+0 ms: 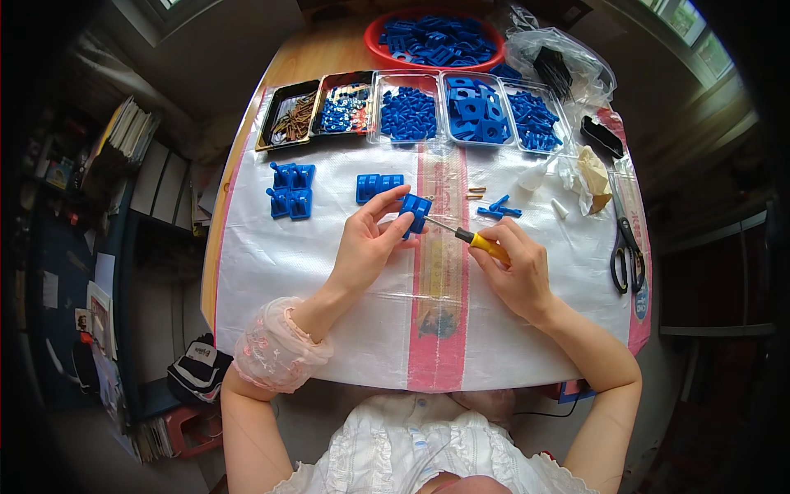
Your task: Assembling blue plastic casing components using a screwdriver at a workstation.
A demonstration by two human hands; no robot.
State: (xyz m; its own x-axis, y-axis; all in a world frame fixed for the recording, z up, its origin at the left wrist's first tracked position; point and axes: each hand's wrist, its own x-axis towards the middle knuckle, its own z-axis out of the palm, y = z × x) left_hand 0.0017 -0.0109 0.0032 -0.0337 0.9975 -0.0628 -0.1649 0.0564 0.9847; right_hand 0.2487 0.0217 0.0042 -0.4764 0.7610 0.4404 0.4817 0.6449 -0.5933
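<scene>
My left hand [372, 235] pinches a blue plastic part [415, 212] over the middle of the table. In my right hand [518, 267] is a screwdriver [485, 245] with a yellow and black handle, its thin shaft pointing at the blue part; whether the tip sits in it I cannot tell. Just beyond the left fingers lies a row of blue parts [379, 187]. To the left stand several assembled blue pieces [290, 191] with levers. Right of the held part are brass-coloured pins [476, 193] and small blue lever pieces [499, 208].
Across the back stand trays of brass pins [294, 119], small metal pieces [344, 111], small blue parts [408, 115], blue plates [478, 115] and blue levers [535, 117]. Behind them is a red basin [374, 41] of blue parts. Black scissors [627, 251] lie by the right edge, near crumpled paper [594, 177].
</scene>
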